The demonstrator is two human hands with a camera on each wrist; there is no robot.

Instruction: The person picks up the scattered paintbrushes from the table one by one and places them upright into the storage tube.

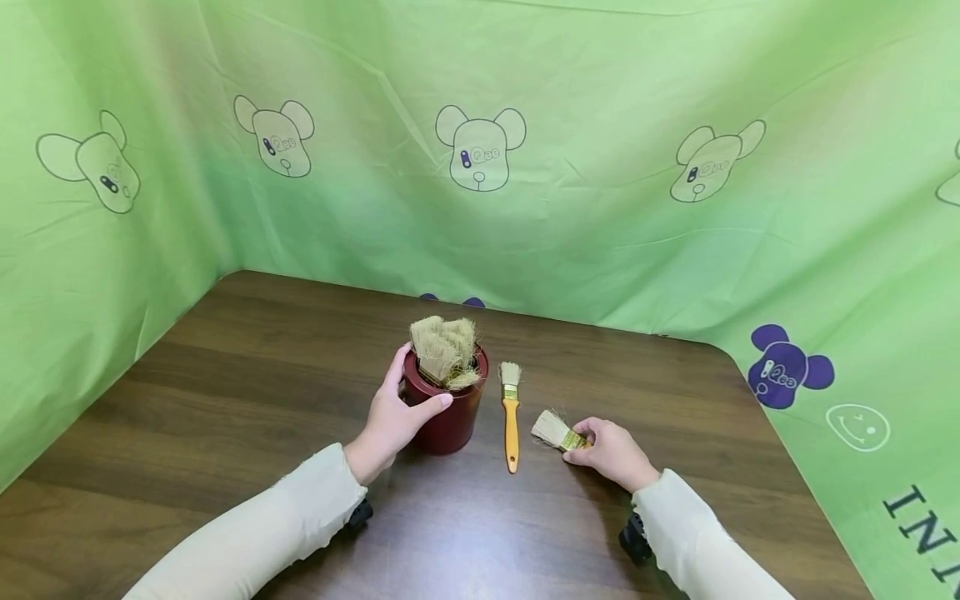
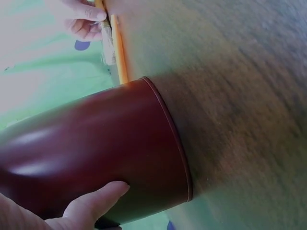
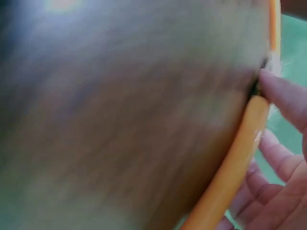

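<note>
A dark red round container (image 1: 450,429) stands upright on the table, with several paintbrushes (image 1: 442,346) in it, pale bristles up. My left hand (image 1: 392,421) grips its upper left side, thumb on the front near the rim; the left wrist view shows its smooth wall (image 2: 110,139) close up. To the right, my right hand (image 1: 615,454) pinches a paintbrush (image 1: 552,429) near its metal band, bristles pointing left. Its orange handle (image 3: 230,167) runs under the palm in the right wrist view. Between the container and that brush lies another orange-handled paintbrush (image 1: 512,429), bristles away from me.
The brown wooden table (image 1: 247,400) extends around both hands. Green cloth (image 1: 570,242) with printed bear heads hangs behind and along both sides. A black wrist device (image 1: 634,537) sits under the right sleeve.
</note>
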